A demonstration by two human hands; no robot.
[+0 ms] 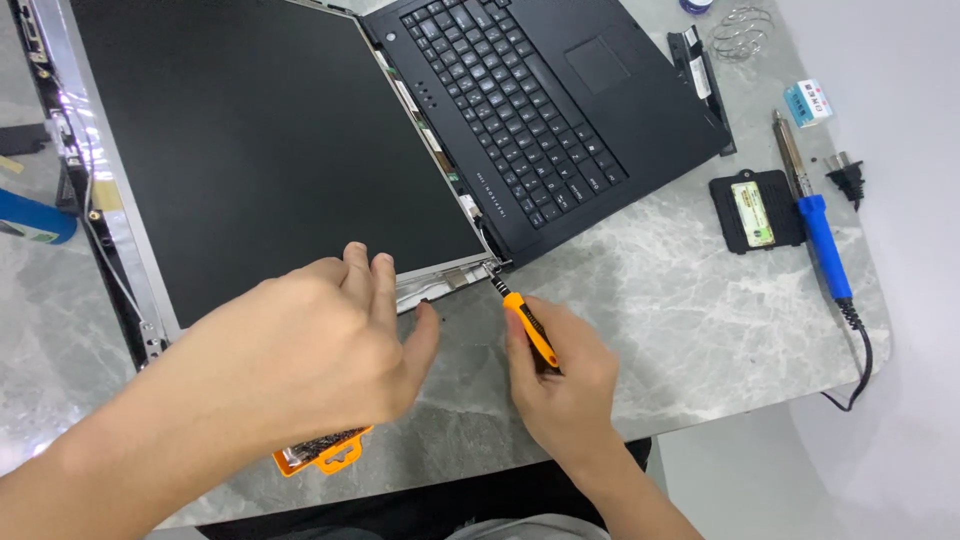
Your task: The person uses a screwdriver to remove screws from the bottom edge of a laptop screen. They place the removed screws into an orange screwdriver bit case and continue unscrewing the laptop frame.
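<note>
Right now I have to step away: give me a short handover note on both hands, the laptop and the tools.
Left hand: open, fingers resting on the lower edge of the laptop screen panel, steadying it.
Right hand: holds the orange-handled screwdriver, tip at the metal hinge bracket at the panel's corner.
Done: screen bezel is off, metal frame exposed; laptop lies opened flat on the marble table.
Left: whether the hinge screw is out cannot be told.
Nearby: orange bit case under the left hand, blue soldering iron to the right.
</note>
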